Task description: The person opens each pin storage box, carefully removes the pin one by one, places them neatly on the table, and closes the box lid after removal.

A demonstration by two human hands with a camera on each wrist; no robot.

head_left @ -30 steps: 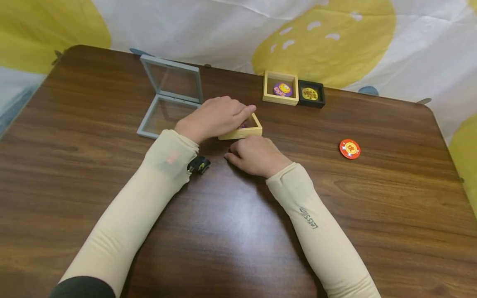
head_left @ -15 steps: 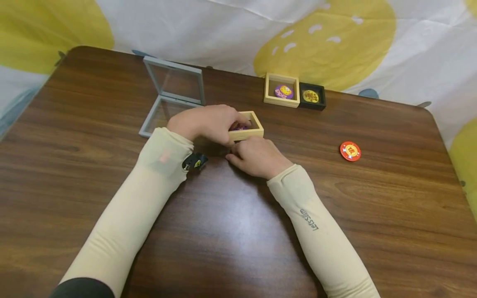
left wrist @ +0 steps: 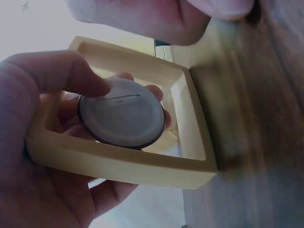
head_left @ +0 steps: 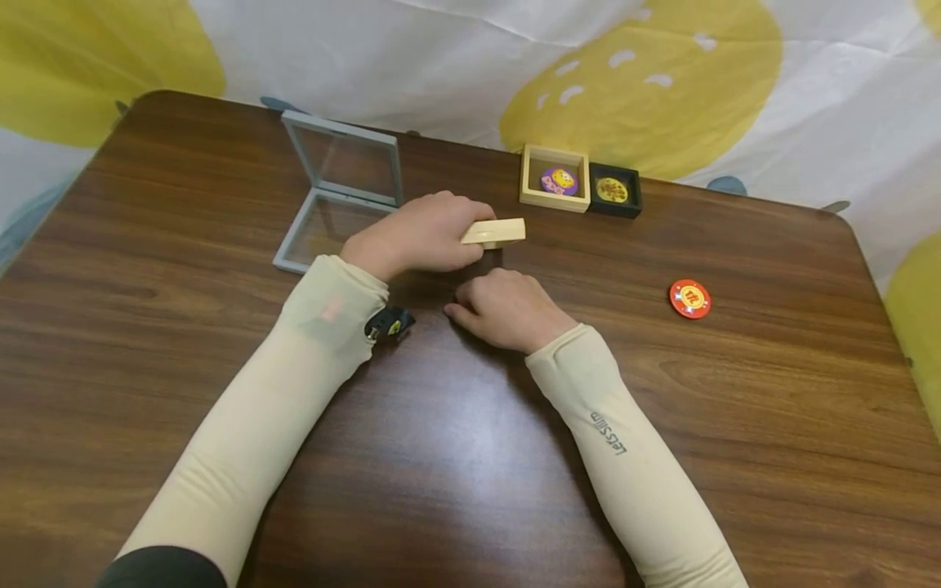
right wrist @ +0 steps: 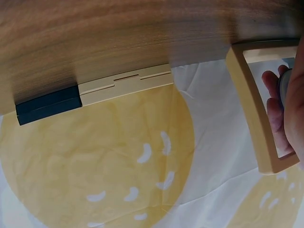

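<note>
In the head view my left hand (head_left: 422, 233) grips a beige display frame (head_left: 503, 231), tipped so that its edge faces me. The left wrist view shows a round button badge (left wrist: 122, 114) within the frame, its grey pin side turned to that camera. My left thumb lies on the badge's rim, and the fingers show behind it through the frame. Just in front of the frame, my right hand (head_left: 507, 306) rests on the table with loosely bent fingers; nothing shows in it, though its underside is hidden.
A grey hinged frame (head_left: 297, 229) stands open left of my hands. At the back edge are a beige frame (head_left: 555, 201) with a purple badge (head_left: 560, 181) and a black frame (head_left: 621, 211) with a yellow badge (head_left: 612, 189). A red badge (head_left: 689, 299) lies to the right.
My left hand first covered the frame, then reached into it, and now holds it tipped up and lifted clear of my right hand. The right hand has stayed in place.
</note>
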